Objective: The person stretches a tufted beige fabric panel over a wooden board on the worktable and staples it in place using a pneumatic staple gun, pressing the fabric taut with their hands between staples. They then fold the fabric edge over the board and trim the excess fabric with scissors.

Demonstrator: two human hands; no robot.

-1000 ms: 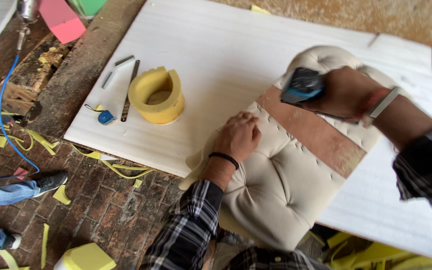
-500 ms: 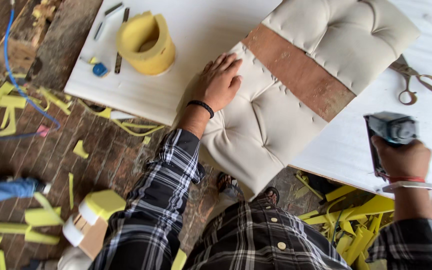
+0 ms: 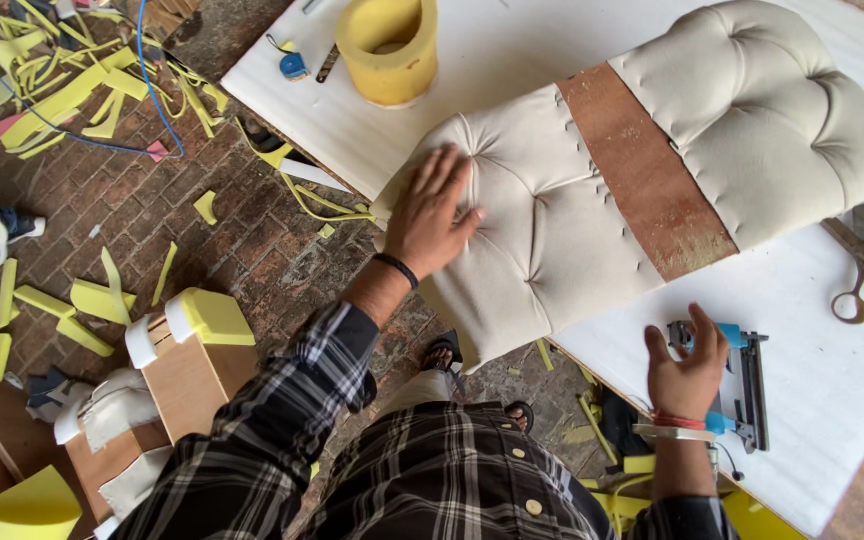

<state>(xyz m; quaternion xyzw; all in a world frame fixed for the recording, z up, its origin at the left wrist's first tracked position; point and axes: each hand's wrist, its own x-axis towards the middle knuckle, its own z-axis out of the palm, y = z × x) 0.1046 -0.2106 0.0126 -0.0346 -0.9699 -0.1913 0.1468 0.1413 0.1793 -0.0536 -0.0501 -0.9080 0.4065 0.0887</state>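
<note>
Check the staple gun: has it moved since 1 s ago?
Yes. It was held over the brown strip of the tufted cushion; now the staple gun lies on the white board off the cushion's near edge, under the right hand.

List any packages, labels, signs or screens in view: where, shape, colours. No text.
No signs, screens or readable labels show.
Closest to a package: brown cardboard-like box with white and yellow foam pieces, on the brick floor at lower left.
Second brown box with white padding, just below it; the blurred contents cannot be made out.
</note>
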